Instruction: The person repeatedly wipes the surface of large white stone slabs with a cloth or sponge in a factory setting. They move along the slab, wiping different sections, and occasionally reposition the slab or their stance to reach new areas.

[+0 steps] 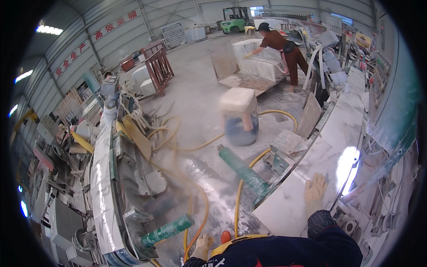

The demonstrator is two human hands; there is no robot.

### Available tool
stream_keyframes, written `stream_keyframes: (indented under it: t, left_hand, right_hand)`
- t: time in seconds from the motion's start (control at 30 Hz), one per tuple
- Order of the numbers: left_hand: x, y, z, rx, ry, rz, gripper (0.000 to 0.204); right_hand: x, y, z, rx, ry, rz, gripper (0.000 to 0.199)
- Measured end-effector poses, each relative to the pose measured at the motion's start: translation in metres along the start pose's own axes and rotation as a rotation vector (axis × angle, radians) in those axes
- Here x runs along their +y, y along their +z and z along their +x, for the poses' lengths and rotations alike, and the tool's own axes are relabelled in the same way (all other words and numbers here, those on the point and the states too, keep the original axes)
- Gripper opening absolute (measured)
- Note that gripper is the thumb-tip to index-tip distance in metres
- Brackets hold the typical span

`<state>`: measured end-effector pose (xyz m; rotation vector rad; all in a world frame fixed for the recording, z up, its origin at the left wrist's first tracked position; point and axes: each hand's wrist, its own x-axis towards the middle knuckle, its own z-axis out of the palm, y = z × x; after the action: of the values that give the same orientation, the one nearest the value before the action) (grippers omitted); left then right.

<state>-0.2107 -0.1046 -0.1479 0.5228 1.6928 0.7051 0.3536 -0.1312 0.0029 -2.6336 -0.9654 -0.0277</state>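
My right hand [315, 189], in a cream glove, rests with fingers stretched out on a white, grey-veined stone slab [279, 207]. The slab lies on the long conveyor line along my right side. Low in the picture, beside my body, hangs my left hand [203, 246], also gloved; its fingers are too small and unclear to read. Close to it are a red-orange round object [225, 236] and a yellow hose [236, 209]. A bright reflection [348, 167] shines off the surface just right of my right hand.
Green cylinders [242, 167] [171, 229] jut from both lines into the wet aisle. A stool-like seat [239, 101] stands over a blue container [241, 129]. Farther off, a person in brown [278, 42] bends over stacked slabs [260, 66]. Another slab line [103, 191] curves along the left.
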Motion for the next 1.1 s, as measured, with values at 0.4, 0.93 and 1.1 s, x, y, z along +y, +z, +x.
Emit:
stream_keyframes:
  t: [0.4, 0.93, 1.1]
  left_hand:
    - [-0.042, -0.097, -0.058, 0.177, -0.054, -0.106, 0.029]
    - [-0.110, -0.309, -0.018, 1.428, 0.443, -0.021, 0.045]
    - [-0.029, -0.382, -0.044, 1.514, 0.459, 0.122, 0.055]
  right_hand:
    - [0.011, 0.011, 0.013, 0.040, -0.021, -0.104, 0.062]
    - [0.023, 0.000, 0.044, -0.094, -0.067, -0.168, 0.059]
    - [-0.055, -0.017, 0.004, -0.008, -0.027, 0.557, 0.054]
